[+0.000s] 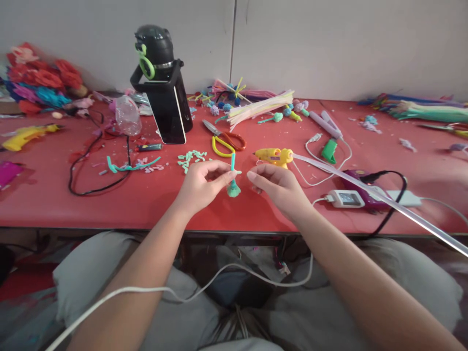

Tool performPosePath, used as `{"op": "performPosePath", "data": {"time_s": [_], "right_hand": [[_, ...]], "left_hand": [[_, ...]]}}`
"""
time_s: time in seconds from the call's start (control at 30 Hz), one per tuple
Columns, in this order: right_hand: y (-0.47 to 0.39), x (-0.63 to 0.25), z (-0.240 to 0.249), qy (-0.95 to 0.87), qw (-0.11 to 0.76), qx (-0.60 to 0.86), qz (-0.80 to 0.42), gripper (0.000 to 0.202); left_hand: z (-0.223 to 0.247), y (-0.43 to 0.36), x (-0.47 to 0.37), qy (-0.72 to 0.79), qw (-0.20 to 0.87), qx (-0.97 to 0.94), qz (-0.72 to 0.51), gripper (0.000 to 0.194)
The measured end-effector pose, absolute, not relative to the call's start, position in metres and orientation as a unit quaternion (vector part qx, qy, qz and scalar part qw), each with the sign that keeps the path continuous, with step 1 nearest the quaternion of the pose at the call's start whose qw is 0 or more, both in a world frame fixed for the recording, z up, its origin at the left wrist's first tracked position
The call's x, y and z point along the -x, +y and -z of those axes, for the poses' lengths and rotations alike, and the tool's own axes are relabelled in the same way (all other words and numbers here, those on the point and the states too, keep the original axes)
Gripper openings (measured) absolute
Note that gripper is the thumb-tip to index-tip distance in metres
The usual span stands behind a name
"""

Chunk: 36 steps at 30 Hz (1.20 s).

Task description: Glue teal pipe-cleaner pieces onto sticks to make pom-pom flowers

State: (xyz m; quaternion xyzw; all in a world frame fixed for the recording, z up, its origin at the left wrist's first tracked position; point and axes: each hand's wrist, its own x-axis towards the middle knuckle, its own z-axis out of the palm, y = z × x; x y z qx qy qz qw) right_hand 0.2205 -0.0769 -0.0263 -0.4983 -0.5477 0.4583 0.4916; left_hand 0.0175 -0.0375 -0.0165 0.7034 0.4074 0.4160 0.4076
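Observation:
My left hand [210, 183] pinches a small mint-green pipe-cleaner piece [233, 189] between thumb and index finger. Its thin stem points up and a fluffy, flared end hangs below the fingertips. Just to the right, apart from the piece, my right hand [276, 187] has its fingers curled and the thumb close to the index finger; whatever they may hold is too small or hidden. Short cut green pieces [190, 158] lie scattered behind my left hand. Scissors [224, 139] with yellow and red handles rest beyond, and a yellow glue gun [274, 155] lies behind my right hand.
A black bottle [155, 53] in a holder with a phone-like black panel [166, 114] stands at back left. Pipe-cleaner bundles [259, 109] lie along the wall. At right are a purple power bank [360, 183] and a long clear stick [402, 214]. A white cable [226, 267] crosses my lap.

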Motion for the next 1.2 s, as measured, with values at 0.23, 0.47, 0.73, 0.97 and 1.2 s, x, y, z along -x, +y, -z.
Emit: {"op": "performPosePath", "data": {"time_s": [0.23, 0.47, 0.73, 0.97, 1.2], "right_hand": [[-0.075, -0.217, 0.024, -0.578, 0.482, 0.473, -0.458, 0.033], [-0.073, -0.219, 0.028, -0.587, 0.46, 0.466, -0.476, 0.032], [-0.072, -0.219, 0.028, -0.565, 0.477, 0.456, -0.496, 0.031], [-0.076, -0.214, 0.035, -0.513, 0.491, 0.491, -0.505, 0.033], [-0.074, -0.2, 0.043, -0.475, 0.523, 0.487, -0.513, 0.036]], "left_hand": [[0.017, -0.04, -0.021, 0.388, 0.427, -0.718, -0.389, 0.024], [0.018, -0.039, -0.019, 0.379, 0.444, -0.721, -0.374, 0.023], [0.016, -0.039, -0.019, 0.385, 0.426, -0.722, -0.386, 0.022], [0.012, -0.035, -0.016, 0.427, 0.387, -0.658, -0.485, 0.022], [0.011, -0.037, -0.02, 0.428, 0.382, -0.648, -0.501, 0.019]]}}
